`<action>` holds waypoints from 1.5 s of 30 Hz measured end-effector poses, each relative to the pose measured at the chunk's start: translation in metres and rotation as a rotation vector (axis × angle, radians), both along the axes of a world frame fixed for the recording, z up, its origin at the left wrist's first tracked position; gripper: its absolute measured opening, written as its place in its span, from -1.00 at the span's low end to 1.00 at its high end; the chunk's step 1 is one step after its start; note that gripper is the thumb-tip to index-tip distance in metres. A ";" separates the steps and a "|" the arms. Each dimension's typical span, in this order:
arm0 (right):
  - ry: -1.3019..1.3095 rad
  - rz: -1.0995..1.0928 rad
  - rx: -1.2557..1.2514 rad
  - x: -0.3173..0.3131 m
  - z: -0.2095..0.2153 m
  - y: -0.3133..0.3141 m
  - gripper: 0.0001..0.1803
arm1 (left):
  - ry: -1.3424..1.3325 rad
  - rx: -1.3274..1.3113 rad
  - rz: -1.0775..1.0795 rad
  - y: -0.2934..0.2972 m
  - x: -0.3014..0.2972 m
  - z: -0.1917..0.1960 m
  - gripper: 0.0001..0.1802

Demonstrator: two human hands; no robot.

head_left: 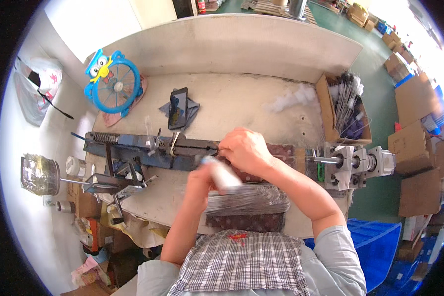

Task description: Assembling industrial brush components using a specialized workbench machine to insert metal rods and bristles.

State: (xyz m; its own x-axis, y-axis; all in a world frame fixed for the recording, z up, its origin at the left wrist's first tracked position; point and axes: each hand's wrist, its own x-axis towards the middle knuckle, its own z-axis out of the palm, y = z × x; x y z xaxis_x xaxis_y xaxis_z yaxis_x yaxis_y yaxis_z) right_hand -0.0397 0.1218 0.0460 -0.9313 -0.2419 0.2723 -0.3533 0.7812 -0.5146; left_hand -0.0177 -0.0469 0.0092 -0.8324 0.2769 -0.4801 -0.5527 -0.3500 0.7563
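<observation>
My left hand [201, 183] is closed around a white, tube-shaped object [225, 176], smeared by motion, with a bluish end. Just above and right of it, my right hand [245, 150] has its fingers pinched together at the right end of a dark rod on the long metal rail [185, 163]. What those fingertips hold is hidden. Faint thin wires run from near this hand toward the metal spindle unit [350, 163] on the right. Below both hands lies a thick bundle of thin grey wires [251, 198] on a dark spotted cloth [246, 222].
On the bench stand a blue round fan-like object [114, 85] and a phone [178, 108] on a grey cloth. A cardboard box [329, 111] of wires sits at the right, near white fluff [296, 97]. A metal bracket [116, 182] juts out left; a blue crate [375, 246] stands lower right.
</observation>
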 end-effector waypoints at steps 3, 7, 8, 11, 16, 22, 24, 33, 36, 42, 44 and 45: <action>0.017 -0.021 0.047 -0.003 0.000 0.002 -0.87 | 0.305 -0.732 -0.487 -0.002 -0.004 -0.015 -0.59; 0.022 0.010 0.027 0.005 0.003 0.009 -0.86 | 0.513 -0.692 -0.321 0.002 0.007 -0.041 -0.61; 0.044 0.030 0.012 0.007 0.005 0.011 -0.87 | 0.483 -0.470 -0.232 0.007 0.010 -0.041 -0.68; 0.262 -0.036 -0.004 0.022 0.014 0.030 -0.89 | 0.310 -0.086 -0.088 0.021 0.016 -0.032 -0.78; 0.093 0.049 -0.019 0.061 -0.019 0.039 -0.66 | 0.375 -0.106 -0.053 0.032 0.020 -0.044 -0.82; 0.002 -0.048 0.047 0.034 -0.069 0.005 -0.79 | 0.652 -0.783 -0.302 -0.005 -0.001 -0.052 -0.79; -0.029 0.020 0.038 0.039 -0.065 0.011 -0.82 | 0.613 -0.879 -0.306 -0.026 0.001 -0.057 -0.77; -0.024 0.114 -0.010 0.044 -0.059 0.027 -0.73 | -0.165 -0.092 0.543 -0.158 0.008 -0.057 -0.59; -0.043 0.112 -0.030 0.043 -0.050 0.025 -0.64 | -0.136 -0.042 0.539 -0.174 0.003 -0.061 -0.65; -0.190 0.090 -0.004 0.055 -0.030 0.027 -0.61 | -0.090 0.064 0.629 -0.167 0.001 -0.066 -0.80; -0.161 0.102 -0.011 0.061 -0.015 0.029 -0.63 | -0.112 0.072 0.730 -0.158 -0.003 -0.070 -0.88; -0.132 0.111 -0.027 0.064 -0.009 0.031 -0.64 | -0.120 0.078 0.714 -0.149 -0.001 -0.071 -0.88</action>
